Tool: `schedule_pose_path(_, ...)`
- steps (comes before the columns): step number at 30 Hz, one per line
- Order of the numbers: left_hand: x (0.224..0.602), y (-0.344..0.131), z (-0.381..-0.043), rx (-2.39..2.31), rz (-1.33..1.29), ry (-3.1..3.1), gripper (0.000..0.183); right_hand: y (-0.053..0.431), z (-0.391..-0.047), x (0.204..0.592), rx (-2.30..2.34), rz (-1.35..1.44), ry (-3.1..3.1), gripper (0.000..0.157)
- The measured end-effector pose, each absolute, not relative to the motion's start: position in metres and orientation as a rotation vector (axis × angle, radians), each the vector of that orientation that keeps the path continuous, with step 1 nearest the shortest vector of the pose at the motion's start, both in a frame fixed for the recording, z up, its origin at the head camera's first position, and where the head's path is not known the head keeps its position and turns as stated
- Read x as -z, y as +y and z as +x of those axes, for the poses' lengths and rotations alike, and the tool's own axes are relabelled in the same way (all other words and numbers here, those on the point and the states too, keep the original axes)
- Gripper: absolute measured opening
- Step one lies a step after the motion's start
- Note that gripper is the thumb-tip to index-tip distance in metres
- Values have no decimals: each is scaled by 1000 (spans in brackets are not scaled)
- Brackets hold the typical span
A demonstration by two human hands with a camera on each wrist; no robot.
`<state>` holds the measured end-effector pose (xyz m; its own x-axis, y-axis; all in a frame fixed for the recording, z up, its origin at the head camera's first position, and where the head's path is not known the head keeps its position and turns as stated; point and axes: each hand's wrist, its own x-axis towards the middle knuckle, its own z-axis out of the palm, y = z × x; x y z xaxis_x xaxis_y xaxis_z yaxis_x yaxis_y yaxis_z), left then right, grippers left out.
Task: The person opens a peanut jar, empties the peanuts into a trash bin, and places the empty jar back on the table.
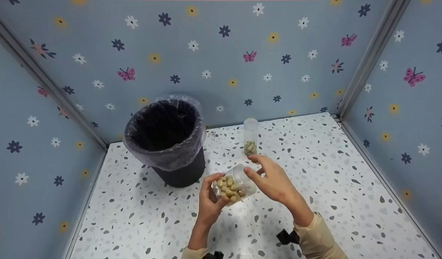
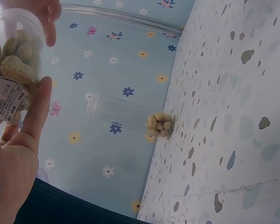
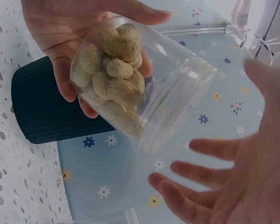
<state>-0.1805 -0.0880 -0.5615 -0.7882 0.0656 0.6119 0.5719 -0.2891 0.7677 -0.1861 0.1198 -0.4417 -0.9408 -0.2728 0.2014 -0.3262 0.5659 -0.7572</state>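
My left hand point(image 1: 209, 207) grips a clear plastic jar point(image 3: 165, 49) by its base end, fingers and thumb around the wall. Unshelled peanuts point(image 3: 119, 70) fill the lower part of the jar, which is tipped over with its top end toward the right hand. A white printed label point(image 2: 8, 99) shows on its side in the left wrist view. Beside that top end my right hand point(image 1: 276, 182) is spread, thumb and fingers apart and nothing between them. Beyond the hands, a taller, narrow clear container point(image 1: 250, 131) stands upright with some peanuts point(image 1: 250, 148) at its bottom.
A dark ribbed waste bin point(image 1: 179, 172) lined with a translucent bag point(image 1: 170, 158) stands at the back left of the white speckled table point(image 1: 350, 201). Blue flowered panels point(image 1: 221, 54) wall in the back and both sides.
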Motion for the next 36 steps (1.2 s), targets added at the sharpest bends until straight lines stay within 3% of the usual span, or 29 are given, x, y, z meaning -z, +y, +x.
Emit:
schedule_pose_path(6,560,-89,-181,2154,-795,-1600,72,110,-190,433,-1077,320,-2909,63)
schedule_pose_path(13,559,-92,-184,2126,-818,-1597,73,100,-194,424,-959,373,-3137,84)
schedule_pose_path(17,560,-93,-184,2076,-831,-1632,73,98,-196,424,-953,423,-3146,88)
schedule_pose_path(23,561,-95,-183,2060,-818,-1620,73,107,-199,430,-1059,806,-3010,76)
schedule_pose_path(36,561,-99,-177,2101,-789,-1634,72,123,-205,440,-1186,1404,-2693,86)
